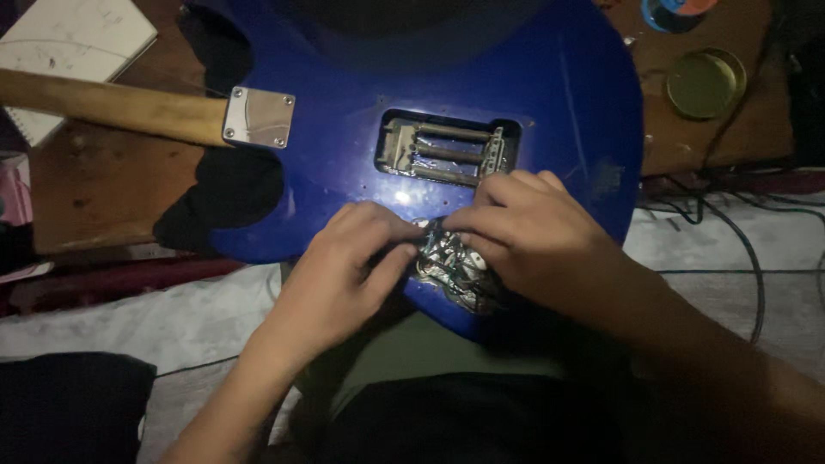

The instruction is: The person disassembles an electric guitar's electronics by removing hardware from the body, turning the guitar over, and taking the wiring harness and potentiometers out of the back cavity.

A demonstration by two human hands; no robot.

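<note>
A glossy blue electric guitar body (550,112) lies face down; left hand (339,275) and right hand (524,236) both pinch wiring (447,258) below its three-spring cavity (447,148).

A: Access to the open control cavity (451,266)?
B: Tight. Both hands crowd it: left hand (344,275) from lower left, right hand (524,236) from the right, fingertips nearly meeting over tangled wires.
A: Spring cavity (449,148)?
B: Open from above, just beyond the right knuckles. Springs fill most of it.
A: Around the blue guitar body (550,94)?
B: Neck (112,107) bars the left. Notebook (73,51) upper left, round tin lid (706,82) upper right on the surface. Black cables (739,232) trail across the right. Bare wood between lid and body.
</note>
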